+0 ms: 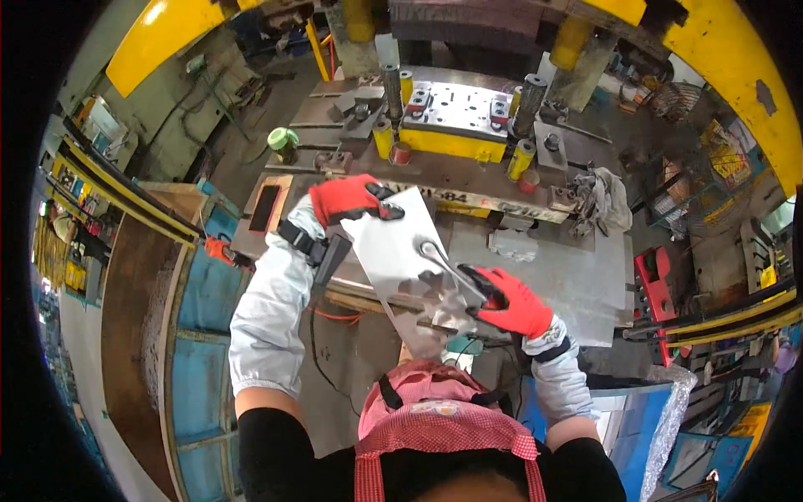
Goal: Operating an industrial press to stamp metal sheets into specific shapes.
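The left hand [355, 201] is clamped on the far end of a metal sheet [389, 255]; the right hand [508, 303] grips a slim tool [449, 267] over it. Nearer than the yellow-sided die [452, 144], the sheet could swing if the left grip slackened.

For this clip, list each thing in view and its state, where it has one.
Left hand: gloved, gripping the metal sheet
Right hand: gloved, closed on the tool
Metal sheet: held up, tilted
Tool: held, rounded end over the sheet; contact unclear
Grey cloth: crumpled
Posts: upright
Metal block: set between posts
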The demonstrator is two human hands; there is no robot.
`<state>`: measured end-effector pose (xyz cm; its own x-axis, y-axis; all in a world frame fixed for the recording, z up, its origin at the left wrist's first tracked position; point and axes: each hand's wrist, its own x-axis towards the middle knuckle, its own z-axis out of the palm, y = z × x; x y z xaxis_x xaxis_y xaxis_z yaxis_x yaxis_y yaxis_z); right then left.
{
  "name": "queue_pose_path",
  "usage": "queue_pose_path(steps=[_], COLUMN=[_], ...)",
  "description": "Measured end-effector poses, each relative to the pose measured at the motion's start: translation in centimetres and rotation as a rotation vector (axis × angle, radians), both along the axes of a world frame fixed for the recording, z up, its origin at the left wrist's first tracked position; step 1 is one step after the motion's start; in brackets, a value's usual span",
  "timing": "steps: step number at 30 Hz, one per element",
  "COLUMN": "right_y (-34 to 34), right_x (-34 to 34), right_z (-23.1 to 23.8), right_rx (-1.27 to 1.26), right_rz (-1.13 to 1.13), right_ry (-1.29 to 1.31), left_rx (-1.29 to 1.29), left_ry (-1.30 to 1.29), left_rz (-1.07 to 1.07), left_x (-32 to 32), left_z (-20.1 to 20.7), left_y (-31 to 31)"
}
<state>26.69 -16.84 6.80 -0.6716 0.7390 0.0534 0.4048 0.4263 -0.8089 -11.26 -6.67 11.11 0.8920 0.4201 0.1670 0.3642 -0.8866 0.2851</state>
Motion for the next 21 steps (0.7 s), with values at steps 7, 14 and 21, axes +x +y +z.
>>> queue_pose_path(steps=[7,14,21], right_y=[-1.1,12.2,22.8], right_x=[0.8,-1.7,-4.3], right_z=[-0.3,-0.4,-2.1], right_rx=[-0.820,-0.655,-0.515], right_rz=[-0.094,-0.291,-0.208], right_ry=[0.546,0.860,0.752], left_rx=[-1.020,-1.833,-1.650], left_ry=[-0.811,-1.391,-1.683], left_rz=[0.094,0.067,0.120], left_x=[3.0,9.9,14.8], left_z=[-3.3,-6.8,-10.1], left_y=[1.6,-3.1,2.9])
